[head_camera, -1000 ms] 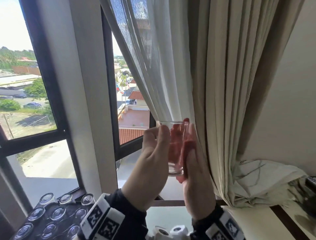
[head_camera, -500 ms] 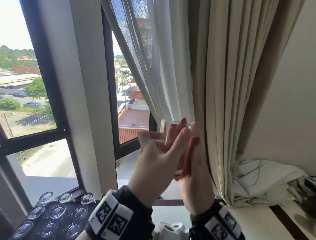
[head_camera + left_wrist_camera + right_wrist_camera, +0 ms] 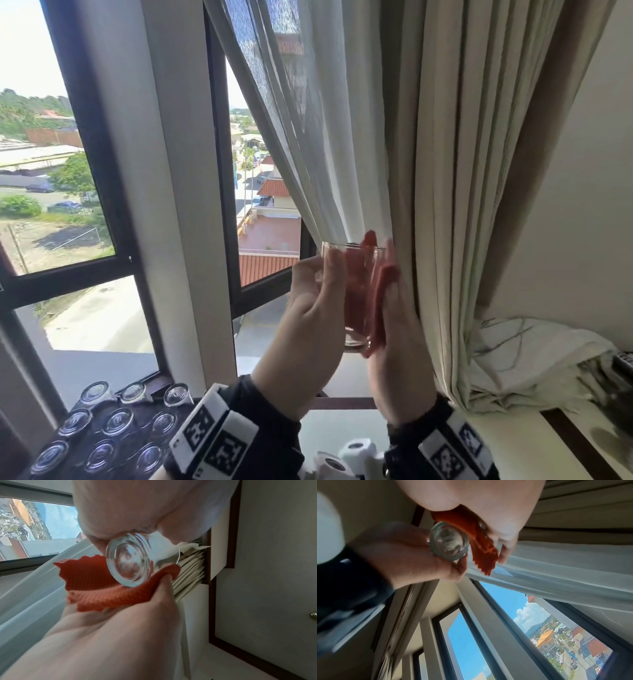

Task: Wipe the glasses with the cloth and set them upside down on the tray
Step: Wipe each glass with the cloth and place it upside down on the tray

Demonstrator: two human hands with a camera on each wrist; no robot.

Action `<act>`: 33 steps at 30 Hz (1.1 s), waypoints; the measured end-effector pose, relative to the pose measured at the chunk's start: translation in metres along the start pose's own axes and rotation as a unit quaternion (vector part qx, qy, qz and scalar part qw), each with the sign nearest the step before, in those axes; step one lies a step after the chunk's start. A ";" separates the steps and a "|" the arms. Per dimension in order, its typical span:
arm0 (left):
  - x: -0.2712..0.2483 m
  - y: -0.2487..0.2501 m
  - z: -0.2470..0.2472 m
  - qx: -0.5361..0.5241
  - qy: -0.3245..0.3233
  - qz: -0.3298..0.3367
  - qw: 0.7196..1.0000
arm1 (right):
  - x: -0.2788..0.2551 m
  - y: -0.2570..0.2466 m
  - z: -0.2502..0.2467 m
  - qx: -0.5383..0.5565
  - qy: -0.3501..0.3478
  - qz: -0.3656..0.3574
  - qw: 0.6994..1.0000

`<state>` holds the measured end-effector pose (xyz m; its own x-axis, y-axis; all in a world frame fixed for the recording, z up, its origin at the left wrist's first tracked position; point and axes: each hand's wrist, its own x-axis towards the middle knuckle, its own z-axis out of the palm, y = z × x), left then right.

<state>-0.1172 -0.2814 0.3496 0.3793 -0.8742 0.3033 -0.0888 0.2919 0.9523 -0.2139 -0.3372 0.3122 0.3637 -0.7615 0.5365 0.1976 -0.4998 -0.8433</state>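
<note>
Held up against the window light, mouth upward: one clear glass (image 3: 352, 294), gripped round its side by the left hand (image 3: 308, 329), fingers (image 3: 334, 270) curled over the wall near the rim, thumb on the near side. Probably raised so smears show against the daylight. Pressed flat to the far side of the glass by the right hand (image 3: 399, 346): the red cloth (image 3: 383, 291), trapped between palm and glass, fingers nearly straight along it and not closed round anything. In the left wrist view, thick glass base toward the camera with cloth cupped beneath and beside it. Outer wall being wiped, to judge by this hold; inside apparently not reached at this moment. Down at lower left, on a dark tray (image 3: 92, 442), rows of other glasses (image 3: 118, 421) standing bases up, well apart from the raised one. Still upright, so not yet inverted or set down.
</note>
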 end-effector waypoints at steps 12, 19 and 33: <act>0.010 0.004 -0.012 -0.034 0.024 0.011 0.999 | -0.014 0.015 0.010 0.047 0.001 -0.099 0.994; -0.001 -0.002 0.000 -0.045 0.013 -0.020 0.999 | 0.009 -0.024 0.007 0.044 -0.017 -0.168 0.985; -0.005 -0.019 0.005 -0.020 0.011 -0.036 0.999 | 0.010 -0.029 0.005 0.042 0.028 -0.163 0.985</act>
<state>-0.1224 -0.2841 0.3303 0.4034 -0.8848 0.2331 -0.0233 0.2447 0.9693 -0.2115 -0.3286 0.3419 0.2179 -0.5891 0.7781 0.3719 -0.6870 -0.6243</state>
